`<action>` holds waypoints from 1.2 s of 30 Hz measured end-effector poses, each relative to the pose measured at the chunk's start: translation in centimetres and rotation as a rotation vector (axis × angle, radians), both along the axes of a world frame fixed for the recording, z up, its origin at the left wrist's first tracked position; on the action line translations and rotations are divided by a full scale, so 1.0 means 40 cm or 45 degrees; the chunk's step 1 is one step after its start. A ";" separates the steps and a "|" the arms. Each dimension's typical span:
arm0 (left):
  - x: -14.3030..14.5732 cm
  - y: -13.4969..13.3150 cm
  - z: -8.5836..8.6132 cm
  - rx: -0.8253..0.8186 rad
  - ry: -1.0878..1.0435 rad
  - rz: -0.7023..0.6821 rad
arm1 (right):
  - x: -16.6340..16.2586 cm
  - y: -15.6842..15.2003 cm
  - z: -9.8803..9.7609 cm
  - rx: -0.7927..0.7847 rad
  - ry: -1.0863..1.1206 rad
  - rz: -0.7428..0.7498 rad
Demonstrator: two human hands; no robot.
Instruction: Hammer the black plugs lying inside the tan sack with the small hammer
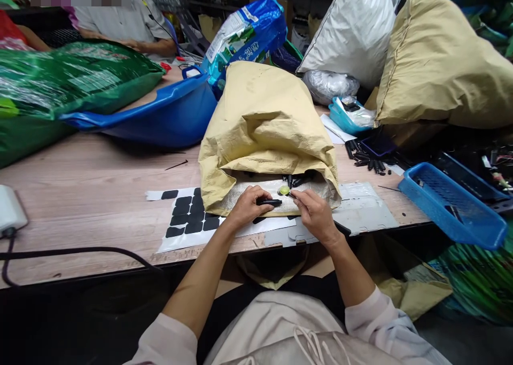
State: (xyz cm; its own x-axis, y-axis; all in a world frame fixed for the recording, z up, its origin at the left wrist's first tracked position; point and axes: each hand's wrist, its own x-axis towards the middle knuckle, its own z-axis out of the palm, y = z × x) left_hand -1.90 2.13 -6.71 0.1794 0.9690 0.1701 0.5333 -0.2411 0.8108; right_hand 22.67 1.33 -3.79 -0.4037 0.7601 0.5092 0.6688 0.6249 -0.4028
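A yellow-brown paper sack (268, 103) lies on the table with its mouth facing me and its pale woven lining showing. At the mouth, my left hand (250, 204) is closed around a short black tube-like piece (270, 202). My right hand (313, 210) pinches at the edge of a small yellow-green round piece (284, 190), whose exact kind I cannot make out. Several black pieces (290, 181) show just inside the sack, and its depth is hidden in shadow. Under the sack's front edge is a white sheet with black rounded-square stickers (194, 215).
A blue basin (160, 108) and a green bag (80, 79) stand left. To the right are loose black pieces (372, 162), a blue basket (452, 207) and another full sack (444, 65). A black cable (80, 251) crosses the left front. A person (124, 25) sits opposite.
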 end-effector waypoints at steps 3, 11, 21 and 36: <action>0.003 -0.001 0.004 -0.003 0.003 0.004 | -0.026 -0.004 0.007 -0.022 0.043 0.062; 0.004 -0.003 0.013 0.036 0.056 -0.032 | -0.061 -0.030 0.004 -0.027 -0.166 0.041; 0.002 -0.003 0.002 0.017 0.038 0.002 | -0.018 -0.031 -0.002 -0.036 -0.169 -0.019; 0.001 -0.002 0.006 0.046 0.114 -0.007 | 0.072 0.028 -0.037 0.142 -0.364 -0.105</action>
State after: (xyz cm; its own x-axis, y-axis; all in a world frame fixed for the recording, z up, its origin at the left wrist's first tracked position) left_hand -1.86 2.04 -6.47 0.2006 0.9615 0.1878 0.6019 -0.2722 0.7508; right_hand 25.57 2.44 -5.27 -0.4818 0.7421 0.4659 0.7953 0.5936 -0.1230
